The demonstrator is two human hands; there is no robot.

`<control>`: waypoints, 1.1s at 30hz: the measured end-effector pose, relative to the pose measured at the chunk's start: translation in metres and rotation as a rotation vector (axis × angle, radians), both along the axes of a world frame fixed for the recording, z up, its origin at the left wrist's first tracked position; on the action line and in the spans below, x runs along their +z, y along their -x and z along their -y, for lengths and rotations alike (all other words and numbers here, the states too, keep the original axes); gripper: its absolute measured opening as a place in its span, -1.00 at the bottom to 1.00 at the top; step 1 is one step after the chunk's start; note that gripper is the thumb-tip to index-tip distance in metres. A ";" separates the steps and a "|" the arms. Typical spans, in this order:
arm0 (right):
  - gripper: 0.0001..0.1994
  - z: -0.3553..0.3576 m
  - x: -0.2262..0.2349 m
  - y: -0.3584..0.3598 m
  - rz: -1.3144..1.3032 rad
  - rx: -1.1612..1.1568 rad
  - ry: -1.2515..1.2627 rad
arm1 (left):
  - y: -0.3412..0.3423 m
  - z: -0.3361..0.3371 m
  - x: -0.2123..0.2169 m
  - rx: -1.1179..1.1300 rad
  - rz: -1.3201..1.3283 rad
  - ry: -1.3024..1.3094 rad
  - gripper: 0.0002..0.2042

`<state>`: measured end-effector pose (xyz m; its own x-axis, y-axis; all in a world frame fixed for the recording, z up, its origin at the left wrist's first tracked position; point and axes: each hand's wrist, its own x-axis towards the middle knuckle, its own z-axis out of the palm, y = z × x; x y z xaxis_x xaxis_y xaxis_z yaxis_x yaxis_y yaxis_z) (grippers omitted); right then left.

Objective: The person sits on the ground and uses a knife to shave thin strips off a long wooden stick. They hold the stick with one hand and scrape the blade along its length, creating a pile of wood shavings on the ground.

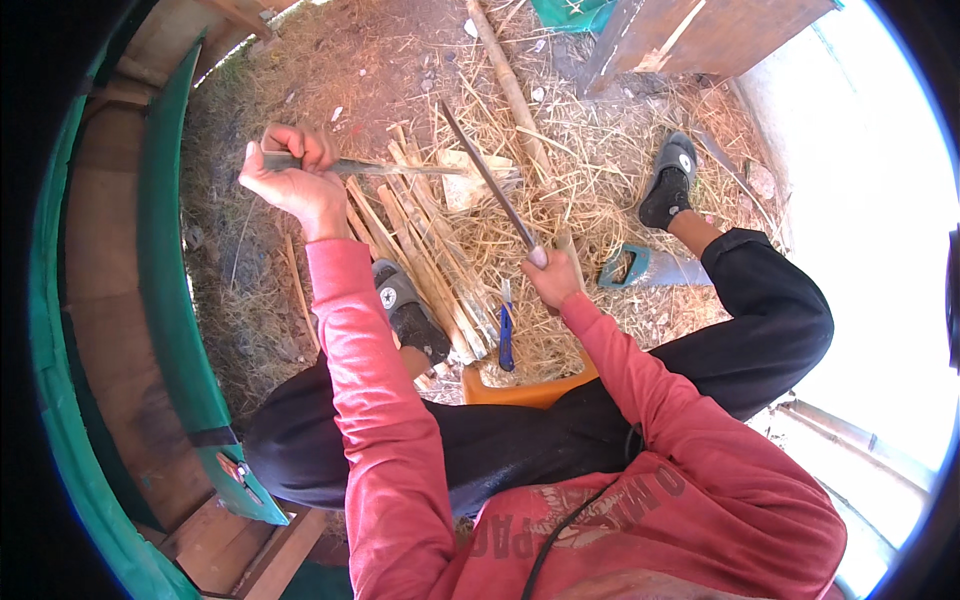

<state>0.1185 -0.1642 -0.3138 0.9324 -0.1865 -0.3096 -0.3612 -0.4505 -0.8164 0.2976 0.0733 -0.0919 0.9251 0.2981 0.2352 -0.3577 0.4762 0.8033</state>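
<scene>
Holding a bamboo strip (390, 168) left, long blade (490, 185) right.

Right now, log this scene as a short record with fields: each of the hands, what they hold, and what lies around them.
left hand: raised, gripping a thin split bamboo strip held level
right hand: gripping the handle of a long knife, blade pointing up and away
between the feet: bundle of split bamboo strips lying on straw
near the right hand: blue-handled small tool and a teal-handled handsaw on the ground
seat: orange stool
far ground: whole bamboo pole
</scene>
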 end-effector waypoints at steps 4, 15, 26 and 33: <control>-0.74 -0.006 0.050 -0.016 0.229 -0.045 -0.093 | -0.001 -0.005 -0.001 -0.077 0.018 -0.061 -0.51; -0.64 0.008 -0.032 0.024 -0.432 0.177 0.354 | 0.007 -0.004 -0.005 -0.028 0.032 -0.002 -0.47; -0.69 -0.019 0.026 -0.008 0.026 -0.032 -0.068 | 0.008 -0.021 -0.009 -0.312 0.088 -0.081 -0.46; -0.62 0.008 -0.069 0.010 -0.172 0.059 0.297 | 0.017 -0.022 -0.015 -0.336 0.081 -0.065 -0.47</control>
<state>0.1086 -0.1722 -0.3824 0.8831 -0.2395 -0.4035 -0.4485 -0.6835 -0.5758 0.2804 0.0955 -0.1069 0.9465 -0.0382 0.3204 -0.2533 0.5274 0.8110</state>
